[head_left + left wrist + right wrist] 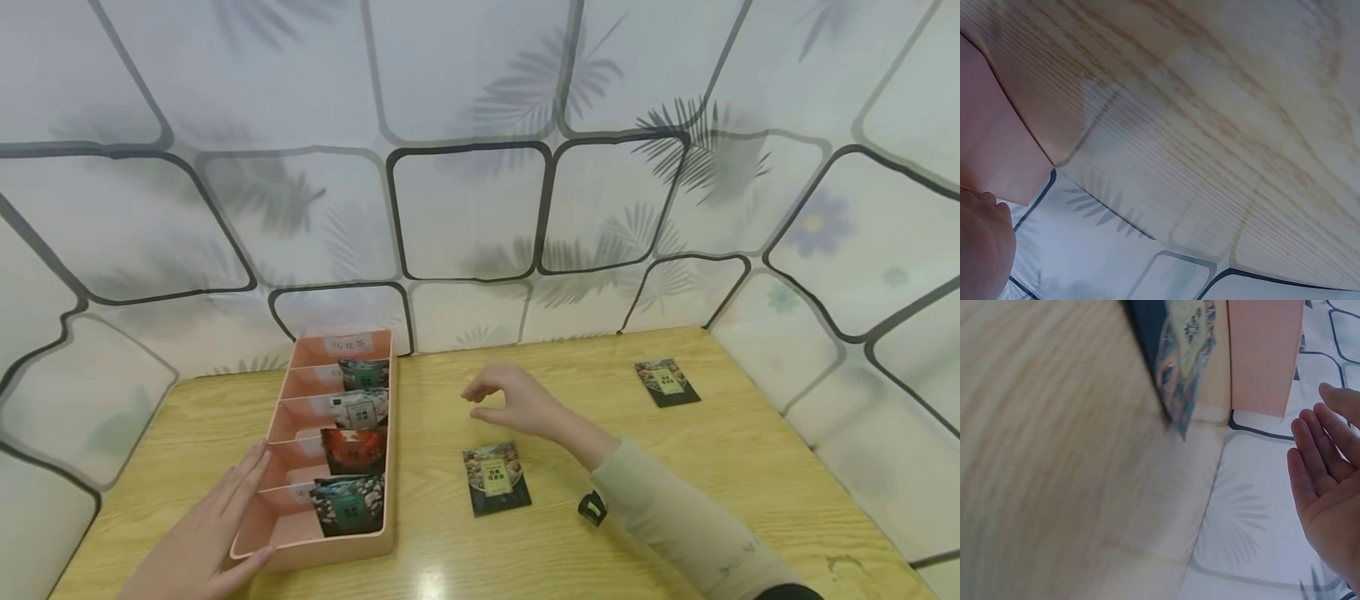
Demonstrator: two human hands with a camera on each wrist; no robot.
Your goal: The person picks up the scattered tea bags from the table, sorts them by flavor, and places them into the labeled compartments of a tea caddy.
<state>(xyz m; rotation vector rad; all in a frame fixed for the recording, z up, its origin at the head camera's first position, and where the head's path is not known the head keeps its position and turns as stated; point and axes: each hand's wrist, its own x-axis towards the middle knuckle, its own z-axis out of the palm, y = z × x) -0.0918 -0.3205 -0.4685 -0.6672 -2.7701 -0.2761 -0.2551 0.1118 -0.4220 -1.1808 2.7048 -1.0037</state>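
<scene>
My left hand [202, 533] rests on the left side of a pink divided box [330, 554], fingers straight along its rim and thumb at the front corner. Upright in its compartments stand a dark green-labelled packet [350, 506], a red packet [354, 451], a white-grey packet [360, 409] and another green-labelled packet [365, 374] farther back. My right hand [517, 402] hovers above the table with fingers loosely bent and nothing held. Just in front of it a dark packet with a pale yellow label [497, 477] lies flat. In the right wrist view, the fingers [1316, 450] are relaxed and empty.
A similar yellow-labelled packet [667, 382] lies at the far right of the wooden table [570, 550]. Beside the right sleeve [675, 517] shows a small black object [592, 507]. A patterned white curtain [468, 217] borders the table's back and sides.
</scene>
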